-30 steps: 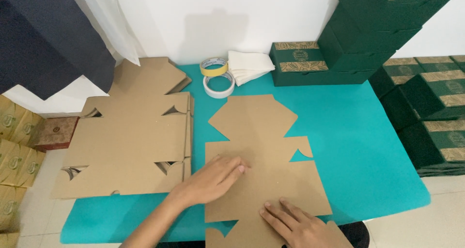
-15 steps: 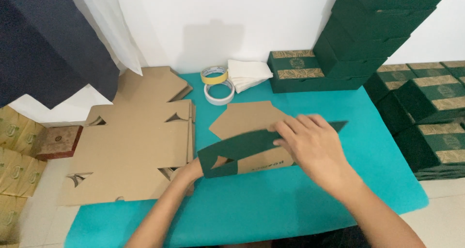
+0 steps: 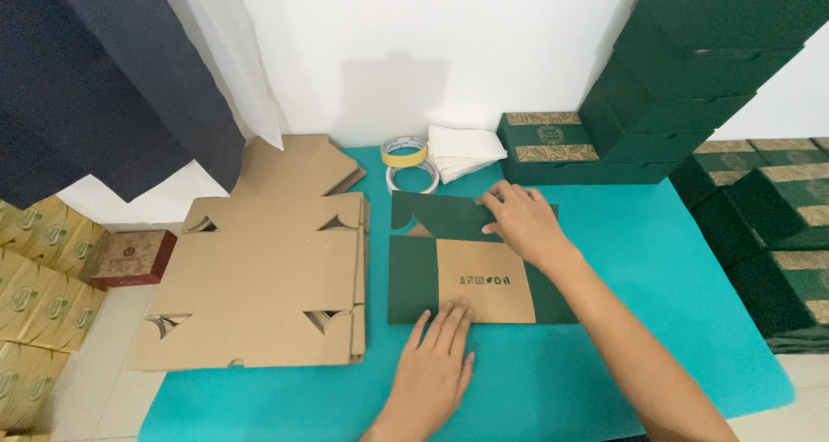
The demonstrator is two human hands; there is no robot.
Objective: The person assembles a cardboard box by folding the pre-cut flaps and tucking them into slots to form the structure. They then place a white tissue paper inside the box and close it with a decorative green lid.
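Cardboard blank (image 3: 471,269) under both hands.

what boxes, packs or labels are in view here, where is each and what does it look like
Folded box blank: under both hands, dark green with a tan panel.
Flat cardboard blanks: stacked to its left, plain brown.
Green boxes: stacked at back right, dark green.
Green box with gold patterned lid: back of table.
Gold boxes: far left, floor.
Red-brown box: beside them.

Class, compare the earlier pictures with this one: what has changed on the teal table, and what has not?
The cardboard blank was flipped, green side up, and folded flat. The left hand now presses its near edge; the right hand moved to its far flap. The flat blank stack, tape rolls and green boxes stayed put.
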